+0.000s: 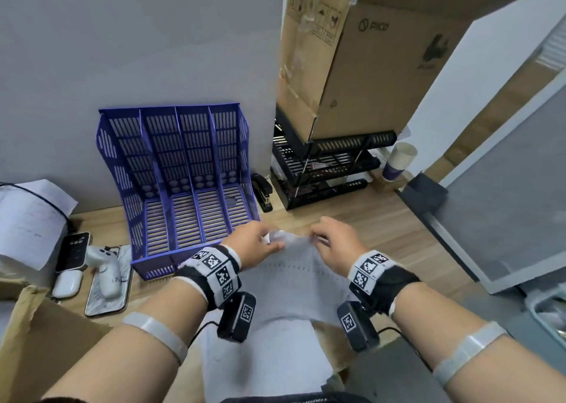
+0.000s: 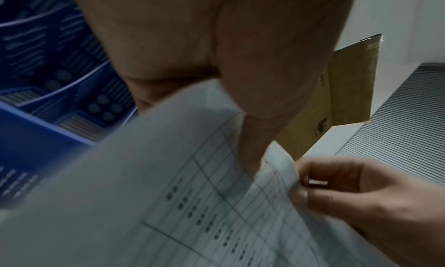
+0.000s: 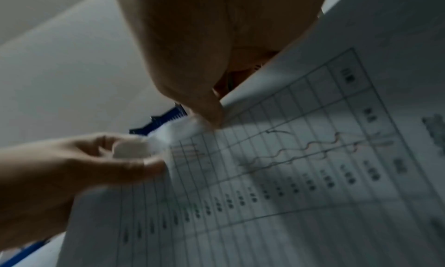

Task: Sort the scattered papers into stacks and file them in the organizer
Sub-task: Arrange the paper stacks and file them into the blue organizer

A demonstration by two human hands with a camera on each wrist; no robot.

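Observation:
A printed sheet of paper (image 1: 294,277) with a ruled table hangs over the desk in front of me, held by its far edge. My left hand (image 1: 260,243) pinches the top left corner, thumb on the printed side (image 2: 250,141). My right hand (image 1: 329,243) pinches the top right corner (image 3: 211,111). The sheet (image 3: 289,157) shows rows of figures and wavy pen marks. The blue slotted organizer (image 1: 180,182) stands just beyond and left of my hands, against the wall, and I see no papers in its slots.
A black wire tray rack (image 1: 324,166) with a large cardboard box (image 1: 367,53) on top stands to the right of the organizer. A black stapler (image 1: 263,191) lies between them. Phones, a controller (image 1: 104,271) and loose paper (image 1: 27,222) crowd the left. A paper cup (image 1: 398,160) stands far right.

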